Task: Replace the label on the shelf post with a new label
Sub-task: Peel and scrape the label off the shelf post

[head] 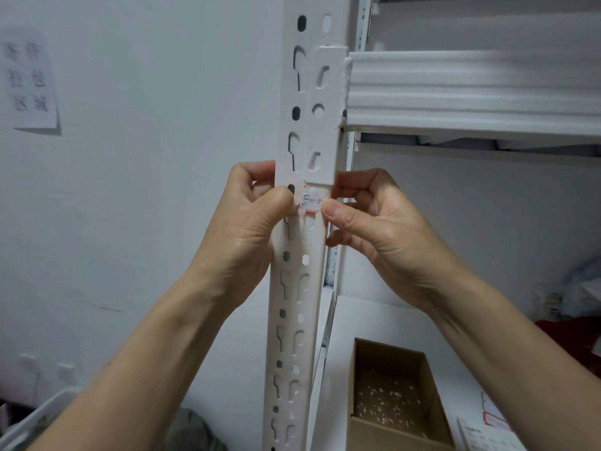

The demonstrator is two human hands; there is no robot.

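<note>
A white perforated shelf post runs up the middle of the head view. A small white label with a red border and blue writing is stuck on it at hand height, its left edge wrinkled and partly lifted. My left hand wraps the post's left side, thumb and forefinger pinching the label's left edge. My right hand is at the post's right side, its thumb tip pressing on the label's right end. Most of the label is hidden by my fingers.
A white shelf beam joins the post at upper right. On the lower shelf board stand an open cardboard box with small paper scraps inside and a sheet of red-bordered labels. A paper sign hangs on the left wall.
</note>
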